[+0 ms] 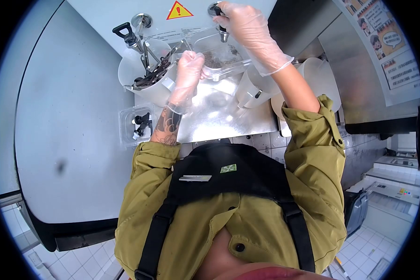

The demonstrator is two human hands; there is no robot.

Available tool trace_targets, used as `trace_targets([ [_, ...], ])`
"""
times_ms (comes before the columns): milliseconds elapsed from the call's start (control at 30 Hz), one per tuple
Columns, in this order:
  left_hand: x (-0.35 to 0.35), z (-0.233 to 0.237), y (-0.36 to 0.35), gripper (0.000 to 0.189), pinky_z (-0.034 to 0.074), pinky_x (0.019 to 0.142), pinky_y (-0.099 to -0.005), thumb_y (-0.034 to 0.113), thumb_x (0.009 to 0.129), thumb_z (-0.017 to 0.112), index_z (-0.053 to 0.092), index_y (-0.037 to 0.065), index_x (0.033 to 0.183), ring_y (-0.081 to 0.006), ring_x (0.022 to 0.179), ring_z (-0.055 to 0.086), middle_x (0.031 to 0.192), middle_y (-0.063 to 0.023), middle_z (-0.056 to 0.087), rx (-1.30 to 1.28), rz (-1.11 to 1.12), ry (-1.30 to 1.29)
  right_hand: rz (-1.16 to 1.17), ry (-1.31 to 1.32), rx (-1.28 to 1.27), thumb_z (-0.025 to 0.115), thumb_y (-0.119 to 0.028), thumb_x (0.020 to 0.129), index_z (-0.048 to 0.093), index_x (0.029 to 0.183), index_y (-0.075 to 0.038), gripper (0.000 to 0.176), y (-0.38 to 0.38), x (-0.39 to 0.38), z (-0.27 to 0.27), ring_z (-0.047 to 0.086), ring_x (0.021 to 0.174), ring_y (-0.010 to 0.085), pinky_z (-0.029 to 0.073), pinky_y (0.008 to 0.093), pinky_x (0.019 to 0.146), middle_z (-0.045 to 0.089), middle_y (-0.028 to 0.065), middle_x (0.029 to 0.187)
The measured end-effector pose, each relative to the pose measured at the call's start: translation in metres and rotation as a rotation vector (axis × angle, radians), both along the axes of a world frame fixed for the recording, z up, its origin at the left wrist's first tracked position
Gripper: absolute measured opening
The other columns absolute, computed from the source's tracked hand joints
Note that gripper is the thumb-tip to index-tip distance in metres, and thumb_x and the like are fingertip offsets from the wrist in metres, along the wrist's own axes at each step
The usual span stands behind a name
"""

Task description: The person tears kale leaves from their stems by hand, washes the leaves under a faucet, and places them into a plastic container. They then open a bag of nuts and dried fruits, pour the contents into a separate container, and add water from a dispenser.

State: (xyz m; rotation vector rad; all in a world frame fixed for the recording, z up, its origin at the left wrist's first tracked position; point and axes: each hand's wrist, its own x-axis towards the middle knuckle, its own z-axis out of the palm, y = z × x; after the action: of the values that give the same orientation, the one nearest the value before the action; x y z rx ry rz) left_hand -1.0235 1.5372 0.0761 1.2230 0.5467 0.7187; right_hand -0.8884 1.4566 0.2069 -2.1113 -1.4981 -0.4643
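My gloved left hand (188, 70) is closed on the near left edge of a clear plastic container (228, 70). Dark brownish bits lie in the bottom of the container; I cannot make out what they are. Above it, my gloved right hand (247, 28) wraps round the black handle of a metal tap (223, 36). This tap sticks out from a pale panel with a yellow-and-red warning sticker (179, 11), and its spout points down over the container. Whether liquid is running is not clear.
Left of my left hand, a translucent bucket (161, 93) holds several dark-handled utensils under a second tap (130, 39). A small clear tub (124, 123) with black parts sits at the left. On the right stand translucent pitchers (252, 88) on the metal counter (210, 121).
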Motion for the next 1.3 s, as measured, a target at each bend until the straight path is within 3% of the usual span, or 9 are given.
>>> trace_targets([
  [1300,-0.001,0.010,-0.003,0.013,0.035,0.041,-0.0181,0.013,0.084,0.059,0.048,0.009,0.078,-0.0064,0.043,0.049,0.058,0.0013,0.051,-0.046,0.001,0.037,0.065,-0.076,0.059,0.063,-0.017,0.079,0.057,0.084,-0.006,0.014,0.000,0.002,-0.004,0.062,0.072,0.0381,0.049,0.0467,0.062,0.063,0.0184,0.076],
])
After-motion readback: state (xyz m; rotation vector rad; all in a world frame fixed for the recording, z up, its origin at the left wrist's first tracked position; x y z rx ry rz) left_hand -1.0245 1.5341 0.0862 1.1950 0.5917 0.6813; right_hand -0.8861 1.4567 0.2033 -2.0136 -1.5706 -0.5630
